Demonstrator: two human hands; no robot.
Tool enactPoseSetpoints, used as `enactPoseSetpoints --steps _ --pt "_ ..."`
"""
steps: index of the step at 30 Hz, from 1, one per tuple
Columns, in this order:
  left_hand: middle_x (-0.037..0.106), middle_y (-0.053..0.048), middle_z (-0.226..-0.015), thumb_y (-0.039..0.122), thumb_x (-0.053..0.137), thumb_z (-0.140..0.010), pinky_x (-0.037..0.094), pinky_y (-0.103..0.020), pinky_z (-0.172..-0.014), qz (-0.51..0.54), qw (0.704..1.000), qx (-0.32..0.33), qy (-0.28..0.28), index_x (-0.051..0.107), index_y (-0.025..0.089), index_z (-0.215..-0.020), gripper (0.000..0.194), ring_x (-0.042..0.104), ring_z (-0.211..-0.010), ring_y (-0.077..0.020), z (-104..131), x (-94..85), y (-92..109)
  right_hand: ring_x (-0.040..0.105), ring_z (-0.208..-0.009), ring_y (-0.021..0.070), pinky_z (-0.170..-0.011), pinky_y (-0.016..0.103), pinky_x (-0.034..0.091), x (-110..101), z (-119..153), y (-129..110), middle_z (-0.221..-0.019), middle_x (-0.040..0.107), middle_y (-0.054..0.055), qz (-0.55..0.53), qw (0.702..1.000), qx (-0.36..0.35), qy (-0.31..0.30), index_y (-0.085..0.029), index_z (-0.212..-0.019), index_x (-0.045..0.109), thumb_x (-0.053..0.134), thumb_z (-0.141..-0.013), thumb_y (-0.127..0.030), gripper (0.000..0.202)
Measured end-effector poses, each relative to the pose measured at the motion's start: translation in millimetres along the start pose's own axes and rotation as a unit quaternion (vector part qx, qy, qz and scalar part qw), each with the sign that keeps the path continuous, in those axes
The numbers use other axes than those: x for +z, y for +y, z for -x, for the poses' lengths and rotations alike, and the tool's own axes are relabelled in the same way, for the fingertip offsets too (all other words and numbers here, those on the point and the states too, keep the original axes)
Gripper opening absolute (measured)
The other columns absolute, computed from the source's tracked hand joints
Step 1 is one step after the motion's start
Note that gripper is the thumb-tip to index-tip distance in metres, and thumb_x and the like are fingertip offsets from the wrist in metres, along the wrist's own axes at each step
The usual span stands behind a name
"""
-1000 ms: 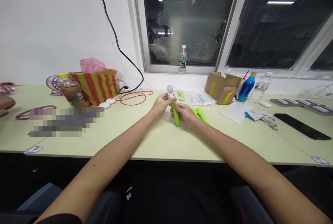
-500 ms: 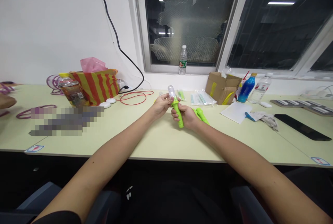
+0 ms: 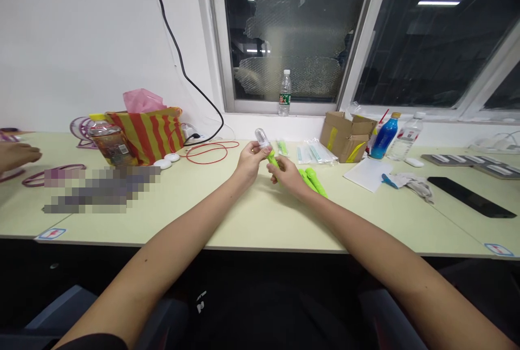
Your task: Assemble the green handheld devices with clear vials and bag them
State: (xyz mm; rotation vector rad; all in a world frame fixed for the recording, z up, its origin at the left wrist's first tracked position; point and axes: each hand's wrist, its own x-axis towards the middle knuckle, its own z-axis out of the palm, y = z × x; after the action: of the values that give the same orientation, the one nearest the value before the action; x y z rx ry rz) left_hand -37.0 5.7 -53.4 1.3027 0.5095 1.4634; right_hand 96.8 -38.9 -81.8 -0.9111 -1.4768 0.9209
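Observation:
Both hands hold a light stick with a bright green handle (image 3: 273,161) and a clear domed top (image 3: 261,136), tilted so the dome points up and to the left. My left hand (image 3: 248,164) pinches it just below the dome, thumb in front. My right hand (image 3: 287,175) is closed on the green handle and covers most of it. Just right of that hand, more green handles (image 3: 314,181) lie on the table, partly behind my wrist. Beyond the hands is a small clear bag with green pieces (image 3: 281,147).
Clear plastic bags (image 3: 317,152) and a cardboard box (image 3: 347,136) sit at the back. Rightward are a white sheet (image 3: 368,174), a glove (image 3: 410,183) and a black phone-like slab (image 3: 471,196). A striped bag (image 3: 150,136) and a bottle (image 3: 111,141) stand left. Another person's hand (image 3: 18,155) shows at far left.
The light stick has tilted further left, its dome shifting left and slightly up. My right hand now covers more of the handle. The other person's hand reaches further in.

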Motion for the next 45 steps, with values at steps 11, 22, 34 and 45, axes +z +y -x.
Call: enactPoseSetpoints --steps 11,22,34,45 --pt "0.07 -0.008 -0.092 0.038 0.083 -0.067 0.043 -0.029 -0.073 -0.029 0.999 -0.008 -0.019 0.063 0.015 -0.097 0.042 0.062 -0.082 -0.0171 -1 -1.4 7 0.039 -0.049 0.0101 -0.044 0.023 0.031 5 5 -6 -0.062 0.046 -0.004 -0.014 0.999 -0.027 0.034 -0.023 -0.079 0.05 0.056 -0.087 -0.055 0.034" --pt "0.067 -0.007 -0.099 0.036 0.08 -0.073 0.038 -0.024 -0.057 0.106 0.978 -0.086 -0.158 0.064 0.017 -0.096 0.034 0.059 -0.077 -0.0134 5 -2.9 18 0.023 -0.039 0.0064 -0.035 0.018 0.017 -16 0 -11 -0.063 0.042 -0.005 -0.314 0.899 0.175 -0.251 -0.02 -0.1 0.053 0.043 -0.095 -0.049 0.031" --pt "0.056 0.003 -0.072 0.036 0.086 -0.061 0.043 -0.026 -0.068 -0.078 0.992 0.0 0.102 0.05 0.017 -0.081 0.045 0.056 -0.069 -0.0107 8 11.3 -6 0.06 -0.095 0.0256 -0.078 0.034 0.043 13 11 -5 -0.114 0.061 0.014 0.379 0.918 -0.075 0.086 -0.018 -0.122 0.048 0.054 -0.092 -0.047 0.042" --pt "0.056 0.002 -0.069 0.034 0.087 -0.058 0.04 -0.026 -0.063 -0.082 0.994 -0.009 0.077 0.051 0.017 -0.075 0.043 0.053 -0.064 -0.0108 9 8.9 -5 0.053 -0.07 0.0192 -0.062 0.029 0.034 -3 0 1 -0.077 0.06 0.005 0.355 0.929 -0.091 0.059 -0.02 -0.087 0.052 0.04 -0.098 -0.052 0.036"
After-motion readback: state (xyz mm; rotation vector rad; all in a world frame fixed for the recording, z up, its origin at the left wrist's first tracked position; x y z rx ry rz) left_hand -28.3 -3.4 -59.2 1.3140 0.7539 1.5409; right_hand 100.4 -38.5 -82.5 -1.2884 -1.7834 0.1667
